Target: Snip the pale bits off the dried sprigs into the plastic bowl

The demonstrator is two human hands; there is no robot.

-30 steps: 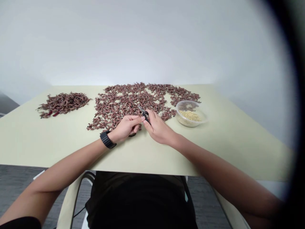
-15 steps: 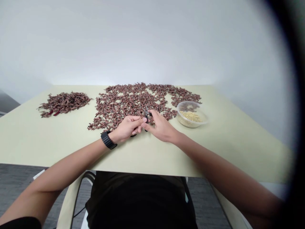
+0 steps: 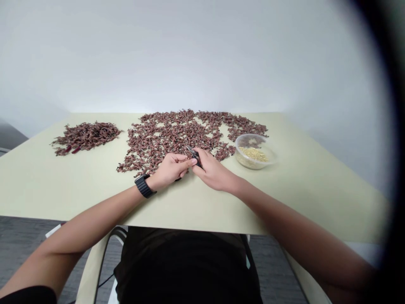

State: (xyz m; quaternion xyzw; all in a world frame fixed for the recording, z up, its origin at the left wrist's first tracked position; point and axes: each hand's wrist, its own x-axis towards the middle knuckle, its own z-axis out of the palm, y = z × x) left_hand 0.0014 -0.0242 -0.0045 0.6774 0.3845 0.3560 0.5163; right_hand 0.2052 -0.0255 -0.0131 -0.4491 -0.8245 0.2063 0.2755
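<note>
My right hand is closed around small dark-handled pliers, whose grey jaws point up and to the left. Close against it, my left hand is closed in a pinch, its thumb reaching to the pliers. What the left fingertips hold is too small and covered to make out. Both hands are at the near edge of a wide spread of small brown knotted pieces with dark ends. A bit of something black shows under the left hand.
A clear plastic bowl with small gold-coloured bits stands to the right of my hands. On the left lies a denser heap of brown pieces, with dark red bits at its front. The pale yellow table meets a wall behind.
The pliers have turned in my right hand, so their jaws now tilt further left. The right hand has shifted slightly; my left hand stays almost in place.
</note>
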